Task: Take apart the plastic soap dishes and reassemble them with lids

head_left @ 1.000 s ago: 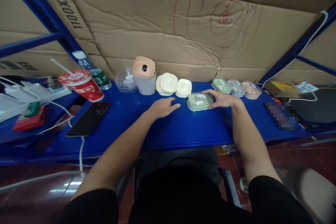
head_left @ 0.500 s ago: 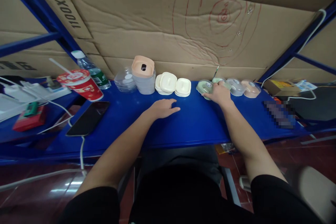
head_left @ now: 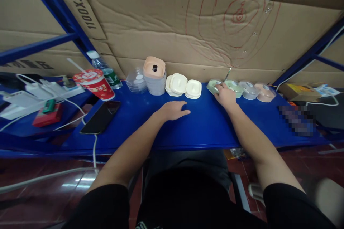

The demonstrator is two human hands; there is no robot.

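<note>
Brown cardboard backs the upper frame, with red rings drawn at upper right and printed figures at upper left. Blue posts slant in from both sides. A blue table spans the middle; dark red tiles show below.

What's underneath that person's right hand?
Part of the leftmost green container shows beyond the right hand. The hand covers the container's near right side, so that part can't be seen.
</note>
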